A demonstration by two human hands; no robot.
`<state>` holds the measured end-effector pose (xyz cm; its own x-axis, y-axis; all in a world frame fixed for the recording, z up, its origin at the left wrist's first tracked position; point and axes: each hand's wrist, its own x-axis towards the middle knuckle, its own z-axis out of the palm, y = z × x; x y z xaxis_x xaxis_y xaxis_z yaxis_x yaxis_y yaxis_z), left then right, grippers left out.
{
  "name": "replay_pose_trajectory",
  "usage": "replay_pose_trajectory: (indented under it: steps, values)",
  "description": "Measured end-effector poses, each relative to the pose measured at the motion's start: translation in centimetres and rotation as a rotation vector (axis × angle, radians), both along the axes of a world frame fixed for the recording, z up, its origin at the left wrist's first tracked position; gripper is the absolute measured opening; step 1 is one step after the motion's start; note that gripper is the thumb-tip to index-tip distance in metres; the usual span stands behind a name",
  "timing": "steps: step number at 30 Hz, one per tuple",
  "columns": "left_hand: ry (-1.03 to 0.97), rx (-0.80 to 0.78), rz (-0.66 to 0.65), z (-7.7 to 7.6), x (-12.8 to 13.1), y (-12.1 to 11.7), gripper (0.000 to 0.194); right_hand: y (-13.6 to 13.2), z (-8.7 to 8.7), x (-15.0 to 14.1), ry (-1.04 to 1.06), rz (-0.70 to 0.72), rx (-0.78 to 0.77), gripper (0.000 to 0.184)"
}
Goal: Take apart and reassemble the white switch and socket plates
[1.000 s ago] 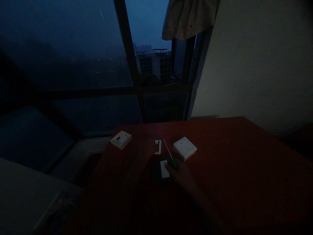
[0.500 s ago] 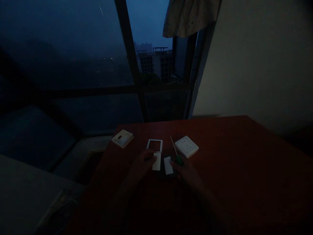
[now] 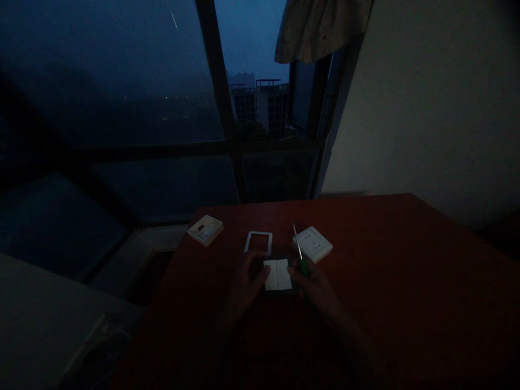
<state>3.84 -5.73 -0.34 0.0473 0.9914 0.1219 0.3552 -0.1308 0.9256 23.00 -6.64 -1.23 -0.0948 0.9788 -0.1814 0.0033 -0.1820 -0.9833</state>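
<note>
Head: left hand (image 3: 247, 280) grips switch (image 3: 284, 275), right hand (image 3: 314, 286) also screwdriver (image 3: 303, 266); plate (image 3: 205, 229) markings blurred.

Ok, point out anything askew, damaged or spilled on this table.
Nothing looks spilled or broken, though the dimness could hide small damage. The white frame lies loose beyond the dark base, not around its white panels.

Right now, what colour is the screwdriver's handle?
The handle is green, seen in the head view.

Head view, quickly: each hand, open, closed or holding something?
Left hand: curled, thumb on left white panel; too dark to tell whether it grips.
Right hand: closed, holding green screwdriver, thumb at right white panel.
</note>
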Motion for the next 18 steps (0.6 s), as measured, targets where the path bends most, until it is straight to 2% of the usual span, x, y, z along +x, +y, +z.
replay_pose_trajectory:
  steps: [4, 8, 14, 18]
  values:
    - [-0.115, -0.131, -0.067, -0.2, -0.2, 0.1, 0.035, -0.1, 0.2, 0.1, -0.06, 0.008, 0.039, 0.034]
    - [-0.137, -0.213, -0.026, -0.3, -0.4, 0.2, 0.037, 0.2, 0.0, 0.0, -0.187, -0.015, 0.109, 0.034]
    - [-0.122, -0.16, -0.095, -0.2, -0.1, -0.3, 0.03, 0.9, 0.0, -0.8, -0.405, -0.044, 0.226, 0.034]
    - [-0.07, -0.167, -0.088, -0.1, 0.3, -0.6, 0.029, 1.1, -0.2, -1.2, -0.498, -0.065, 0.254, 0.031]
